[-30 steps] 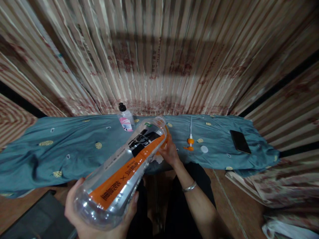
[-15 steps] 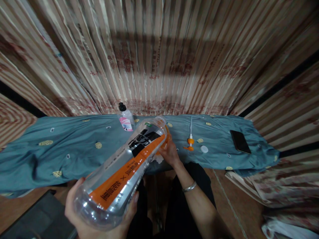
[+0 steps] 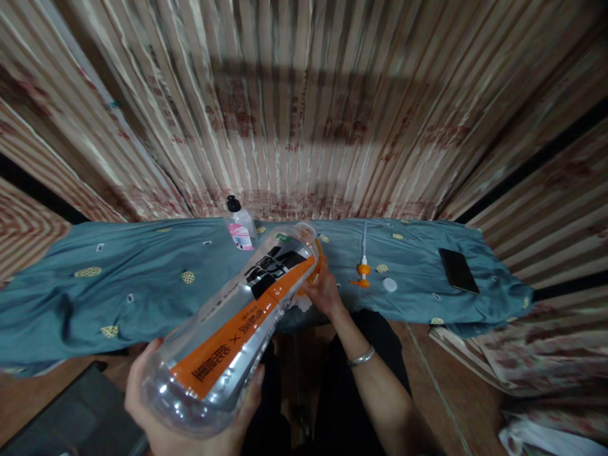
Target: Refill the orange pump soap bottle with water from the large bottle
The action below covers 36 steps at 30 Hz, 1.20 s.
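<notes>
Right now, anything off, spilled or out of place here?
No spill shows. The large clear bottle is tipped nearly flat, base in the left hand, neck by the right hand. An orange pump head with its tube and a white cap lie loose on the blue cloth, which is rumpled.

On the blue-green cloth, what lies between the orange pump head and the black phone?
In the head view, only a small white round cap lies between the orange pump head and the black phone, close to the pump; the rest is bare blue-green cloth.
</notes>
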### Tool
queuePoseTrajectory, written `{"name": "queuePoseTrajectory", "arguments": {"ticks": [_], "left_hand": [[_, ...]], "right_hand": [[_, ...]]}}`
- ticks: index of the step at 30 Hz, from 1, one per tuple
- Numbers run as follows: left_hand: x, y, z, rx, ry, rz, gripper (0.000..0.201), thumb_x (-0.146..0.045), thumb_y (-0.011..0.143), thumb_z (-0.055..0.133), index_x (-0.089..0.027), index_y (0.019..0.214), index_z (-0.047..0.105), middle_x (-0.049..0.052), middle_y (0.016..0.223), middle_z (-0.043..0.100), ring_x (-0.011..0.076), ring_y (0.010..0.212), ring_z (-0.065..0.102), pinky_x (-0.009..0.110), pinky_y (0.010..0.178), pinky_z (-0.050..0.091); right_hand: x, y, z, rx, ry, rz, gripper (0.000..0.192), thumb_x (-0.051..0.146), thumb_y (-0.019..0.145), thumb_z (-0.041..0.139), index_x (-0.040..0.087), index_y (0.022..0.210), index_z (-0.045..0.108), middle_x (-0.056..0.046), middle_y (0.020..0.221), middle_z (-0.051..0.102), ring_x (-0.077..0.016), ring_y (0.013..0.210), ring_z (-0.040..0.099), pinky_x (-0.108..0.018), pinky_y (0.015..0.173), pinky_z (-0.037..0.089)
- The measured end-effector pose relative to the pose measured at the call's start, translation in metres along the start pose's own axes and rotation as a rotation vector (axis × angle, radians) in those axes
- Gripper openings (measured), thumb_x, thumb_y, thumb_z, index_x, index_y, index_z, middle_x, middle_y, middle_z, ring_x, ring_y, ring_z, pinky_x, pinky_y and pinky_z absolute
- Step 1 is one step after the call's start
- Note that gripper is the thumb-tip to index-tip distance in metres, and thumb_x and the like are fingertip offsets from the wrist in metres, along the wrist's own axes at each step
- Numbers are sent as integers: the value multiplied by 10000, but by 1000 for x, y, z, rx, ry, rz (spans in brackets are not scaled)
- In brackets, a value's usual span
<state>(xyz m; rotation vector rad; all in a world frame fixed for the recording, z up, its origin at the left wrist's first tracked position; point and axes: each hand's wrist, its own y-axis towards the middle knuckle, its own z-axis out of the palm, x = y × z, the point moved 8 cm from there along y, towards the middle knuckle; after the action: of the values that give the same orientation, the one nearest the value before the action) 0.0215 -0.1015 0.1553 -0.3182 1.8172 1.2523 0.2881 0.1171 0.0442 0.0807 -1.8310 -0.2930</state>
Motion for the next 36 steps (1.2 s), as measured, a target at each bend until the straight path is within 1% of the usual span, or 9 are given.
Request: {"name": "queuePoseTrajectory", "arguments": {"ticks": [7,12,16,20,22,23,26,30,36], "left_hand": [[-1,1,-1,-23,5,2,1021,-688,663,1131,-235,1479,716,103,1370,779,352,1363,742,630,1474,496],[-9,0,4,0,14,94,1051,-618,742,1120,-194,1606,699,108,1420,793,312,1263,755,623,1545,366],[-4,1,0,5,1,103,1062,-599,765,1114,-186,1645,686,106,1430,792,298,1206,761,608,1542,375],[4,0,-1,101,31,172,1112,-527,716,1157,-202,1658,663,94,1425,802,292,1190,787,585,1514,439],[9,-1,-2,83,28,129,1090,-544,726,1149,-200,1642,669,103,1439,783,307,1248,780,599,1525,420],[11,-1,-6,10,10,86,1077,-569,725,1137,-188,1624,682,114,1441,780,334,1316,763,627,1543,381],[6,-3,-1,-12,-23,75,1166,-623,632,1168,-196,1611,701,108,1449,777,357,1405,739,636,1556,349],[4,-3,5,9,-47,37,1186,-608,630,1179,-209,1637,694,86,1440,765,323,1331,752,602,1535,398],[3,-4,6,21,-66,56,1096,-617,739,1135,-200,1653,696,76,1432,760,272,1210,751,525,1513,430]], "right_hand": [[-1,0,2,27,-14,-4,759,426,850,977,269,1525,669,-108,1286,922,-386,1153,918,-532,1009,781],[-2,0,2,17,0,-21,767,458,847,968,265,1521,657,-121,1294,917,-401,1167,916,-568,1032,781],[-3,0,2,3,-12,-23,785,456,839,985,270,1527,656,-123,1304,911,-417,1233,904,-597,1088,774],[-3,0,2,14,-15,-47,779,499,867,984,268,1538,662,-131,1308,908,-413,1216,897,-623,1103,766],[-5,1,2,18,-19,-55,785,514,868,984,270,1544,666,-129,1318,905,-411,1208,894,-630,1099,764],[-5,1,2,22,-23,-56,790,518,869,986,270,1549,669,-128,1323,903,-412,1217,891,-631,1104,763],[-8,1,2,36,-34,-54,804,532,883,987,247,1567,674,-144,1337,894,-429,1286,874,-652,1146,746],[-8,2,2,26,-8,-52,793,529,854,1000,243,1522,684,-156,1375,889,-436,1346,860,-648,1186,733],[-6,3,0,25,9,-26,721,526,822,1001,266,1416,686,-126,1310,906,-424,1233,895,-643,1115,760]]}}
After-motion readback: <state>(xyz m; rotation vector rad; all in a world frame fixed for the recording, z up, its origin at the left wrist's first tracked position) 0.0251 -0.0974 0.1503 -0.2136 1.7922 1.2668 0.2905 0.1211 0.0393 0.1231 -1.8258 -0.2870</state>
